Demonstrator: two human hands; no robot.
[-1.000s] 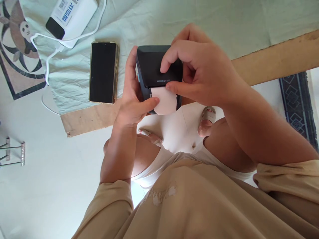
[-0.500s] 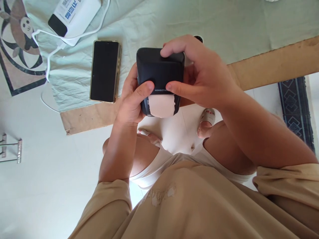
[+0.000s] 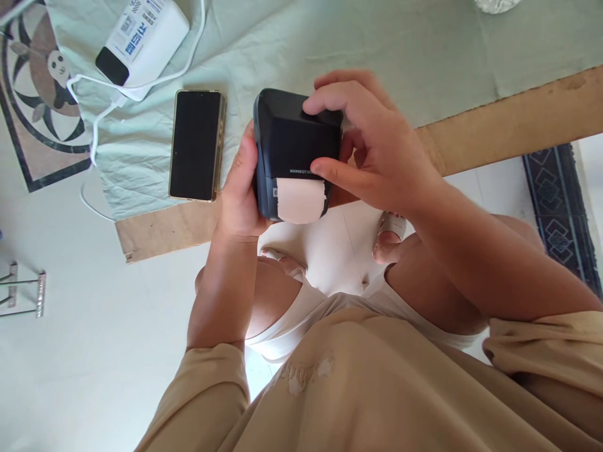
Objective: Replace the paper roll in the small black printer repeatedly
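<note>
Black device [image 3: 301, 141] held at the near edge of the cloth-covered table [image 3: 424, 37], white paper strip [image 3: 300, 201] protruding from it. Left hand [image 3: 242, 194] clasps its left side; right hand [image 3: 384, 141] grips the right, thumb and forefinger spread upon it

Device [image 3: 301, 141]: smooth dark plastic — soft sheen on top
Strip [image 3: 300, 201]: matt paper, ragged sides
Phone [image 3: 195, 144]: glossy, glass-like screen; shiny, clear-looking case [image 3: 220, 145]
Box [image 3: 162, 47]: smooth white plastic, printed sticker [image 3: 137, 28]
Cable [image 3: 198, 45]: smooth, plastic-looking sheath
Cloth [image 3: 400, 37]: thin matt fabric — creased
Board [image 3: 509, 129]: bare wood look, matt, scuffed
Shirt [image 3: 400, 389]: matt cloth, cracked and flaking print [image 3: 298, 383]
</note>
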